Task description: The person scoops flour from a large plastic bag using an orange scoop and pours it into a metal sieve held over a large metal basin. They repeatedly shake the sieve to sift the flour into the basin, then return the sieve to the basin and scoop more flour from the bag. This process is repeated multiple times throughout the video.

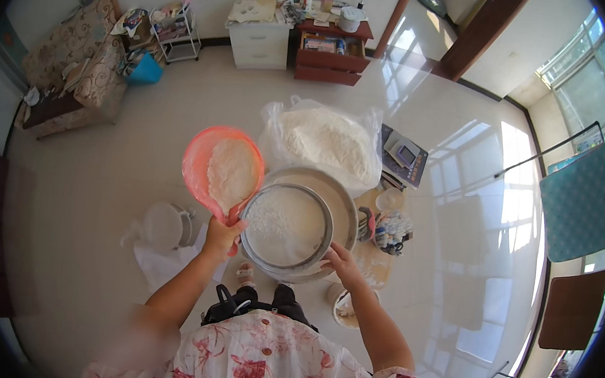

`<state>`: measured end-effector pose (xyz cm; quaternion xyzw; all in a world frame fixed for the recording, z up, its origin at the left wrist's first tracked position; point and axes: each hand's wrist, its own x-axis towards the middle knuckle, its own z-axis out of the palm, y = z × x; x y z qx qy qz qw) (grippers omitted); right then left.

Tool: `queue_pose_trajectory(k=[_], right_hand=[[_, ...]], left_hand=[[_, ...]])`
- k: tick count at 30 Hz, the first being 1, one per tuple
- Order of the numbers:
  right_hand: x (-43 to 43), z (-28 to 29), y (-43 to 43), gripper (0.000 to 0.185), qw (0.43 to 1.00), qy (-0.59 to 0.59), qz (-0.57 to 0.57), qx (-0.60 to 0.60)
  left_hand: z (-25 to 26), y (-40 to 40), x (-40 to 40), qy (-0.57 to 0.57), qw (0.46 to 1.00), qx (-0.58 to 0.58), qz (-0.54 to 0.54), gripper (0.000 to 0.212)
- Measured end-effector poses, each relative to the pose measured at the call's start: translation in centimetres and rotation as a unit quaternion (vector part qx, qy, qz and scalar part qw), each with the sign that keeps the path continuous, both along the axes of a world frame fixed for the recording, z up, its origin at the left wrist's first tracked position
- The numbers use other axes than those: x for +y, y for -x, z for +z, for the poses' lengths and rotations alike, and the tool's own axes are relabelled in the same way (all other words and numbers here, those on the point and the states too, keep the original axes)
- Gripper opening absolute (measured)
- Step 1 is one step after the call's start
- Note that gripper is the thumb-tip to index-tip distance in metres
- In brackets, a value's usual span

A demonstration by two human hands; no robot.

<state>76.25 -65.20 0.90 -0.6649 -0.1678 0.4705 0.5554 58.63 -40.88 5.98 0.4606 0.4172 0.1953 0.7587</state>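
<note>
My left hand point(221, 238) grips the handle of a pinkish-red plastic scoop point(194, 162), which holds a mound of white powder point(233, 175) that looks like flour. The scoop is just left of a round metal-rimmed sieve point(330, 218). More powder point(273, 224) lies loose on the mesh. My right hand point(344, 267) has its fingers at the sieve's lower right rim, partly hidden behind it. Under the sieve is a wide metal basin point(352, 206), its inside pale. Beyond it a clear plastic bag point(270, 128) lies spread around a large heap of powder point(328, 137).
Right of the basin are a wooden board point(381, 270), a container of marker pens point(392, 231), and a book point(416, 166) under a small device point(406, 155). A white bucket point(348, 318) stands by my right forearm, a pale round container point(163, 226) at left. Cabinets point(257, 47) line the wall.
</note>
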Motion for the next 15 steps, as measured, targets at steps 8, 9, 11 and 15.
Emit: queue_pose_trajectory(k=[8, 9, 11, 15], right_hand=[[4.0, 3.4, 4.9, 0.045, 0.985, -0.013, -0.169, 0.027], [3.8, 3.5, 4.8, 0.045, 0.984, -0.009, -0.177, 0.004], [3.0, 3.8, 4.2, 0.045, 0.981, -0.002, -0.191, -0.04], [1.2, 5.1, 1.7, 0.037, 0.977, 0.049, -0.204, -0.031]], left_hand=[[-0.6, -1.0, -0.9, 0.016, 0.999, -0.035, 0.024, 0.023], [-0.6, -1.0, -0.8, 0.007, 0.999, -0.036, 0.017, 0.022], [-0.7, -0.7, -0.6, -0.011, 0.999, -0.038, 0.003, 0.022], [-1.3, 0.0, 0.2, -0.002, 1.0, -0.028, -0.008, 0.021]])
